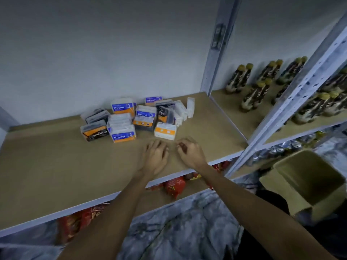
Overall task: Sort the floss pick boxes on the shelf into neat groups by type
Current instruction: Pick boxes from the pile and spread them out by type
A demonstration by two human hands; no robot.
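Several floss pick boxes lie in a loose jumble toward the back of the tan shelf (56,166). A black and orange Charcoal box (94,132) is at the left. A blue and orange Round box (123,135) lies beside it, and another Round box (123,106) stands behind. A white and orange box (165,131) is nearest my hands. A clear box (190,106) stands upright at the right. My left hand (155,156) hovers flat over the shelf, fingers apart, holding nothing. My right hand (189,152) is beside it, fingers curled, with nothing visible in it.
Dark bottles with yellow caps (249,94) stand on the neighbouring shelf to the right, past a metal upright (217,45). Red snack packets (174,185) fill the shelf below. An open cardboard box (308,182) sits at the lower right.
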